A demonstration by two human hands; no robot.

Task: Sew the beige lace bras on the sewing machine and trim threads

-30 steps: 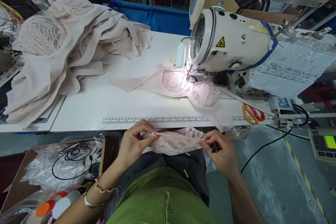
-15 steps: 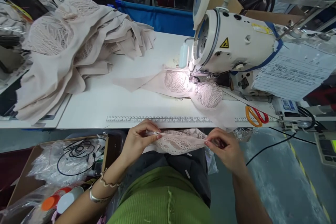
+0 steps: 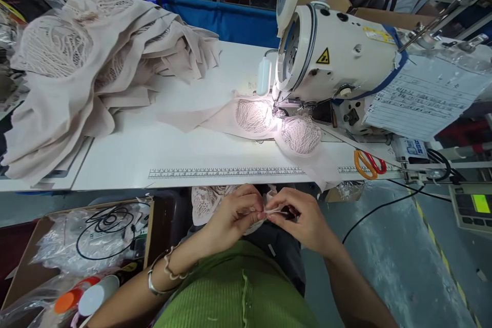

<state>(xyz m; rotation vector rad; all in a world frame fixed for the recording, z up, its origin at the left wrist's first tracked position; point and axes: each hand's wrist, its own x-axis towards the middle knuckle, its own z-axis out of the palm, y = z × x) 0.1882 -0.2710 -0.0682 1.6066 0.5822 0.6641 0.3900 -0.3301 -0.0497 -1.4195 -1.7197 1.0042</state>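
Pinched Lace Between Both Your Hands

Your left hand (image 3: 243,213) and right hand (image 3: 298,215) both have their fingertips closed on the pale lace piece (image 3: 207,204), close together over your lap, just below the table (image 3: 126,151) edge. Part of the lace spreads out beside your left hand. On the table in front of you, a pale bra (image 3: 255,115) lies with one cup at the lit needle area of the sewing machine (image 3: 338,54). Orange-handled scissors (image 3: 363,165) sit to its right, and a fabric pile (image 3: 111,56) covers the table's left end.

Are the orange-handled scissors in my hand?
No, the scissors lie on the table while both hands pinch the lace fabric.
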